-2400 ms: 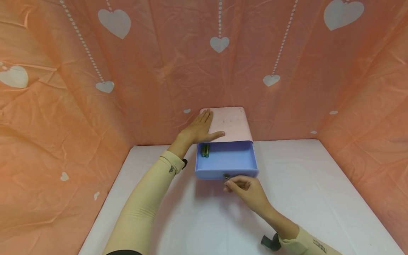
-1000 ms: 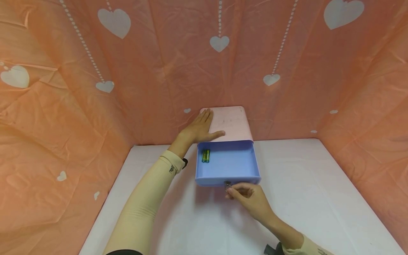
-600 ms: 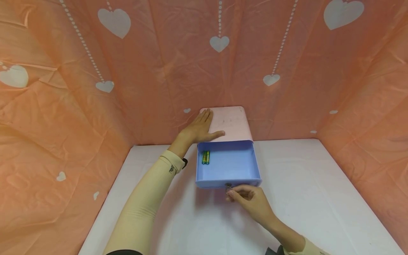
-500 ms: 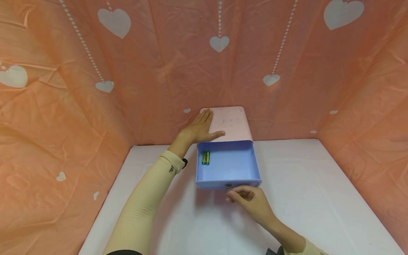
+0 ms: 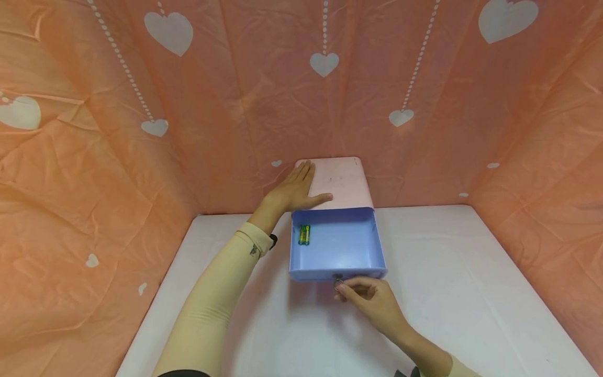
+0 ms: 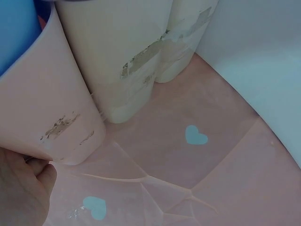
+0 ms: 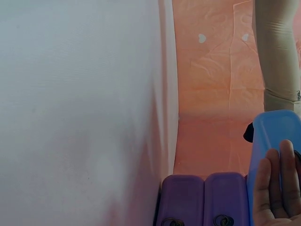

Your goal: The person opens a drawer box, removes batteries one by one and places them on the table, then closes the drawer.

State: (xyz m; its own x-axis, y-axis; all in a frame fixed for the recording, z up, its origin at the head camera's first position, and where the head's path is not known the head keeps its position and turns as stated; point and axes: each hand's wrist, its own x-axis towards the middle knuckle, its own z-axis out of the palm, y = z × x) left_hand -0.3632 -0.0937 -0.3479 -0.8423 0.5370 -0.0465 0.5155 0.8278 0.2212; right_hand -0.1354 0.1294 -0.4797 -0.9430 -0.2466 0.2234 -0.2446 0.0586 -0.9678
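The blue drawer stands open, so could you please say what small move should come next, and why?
Probably the right hand should let go of the ring pull: the blue drawer is well out, the green batteries lie uncovered by its left wall, and the left hand rests flat on the pink top.

Booth-like enclosure with heart-printed orange sheeting (image 5: 264, 89)

The blue drawer (image 5: 346, 248) juts well out of the pink box (image 5: 342, 183) (scuffed on top). A small metal ring (image 5: 336, 285) sits midway along the drawer's front.
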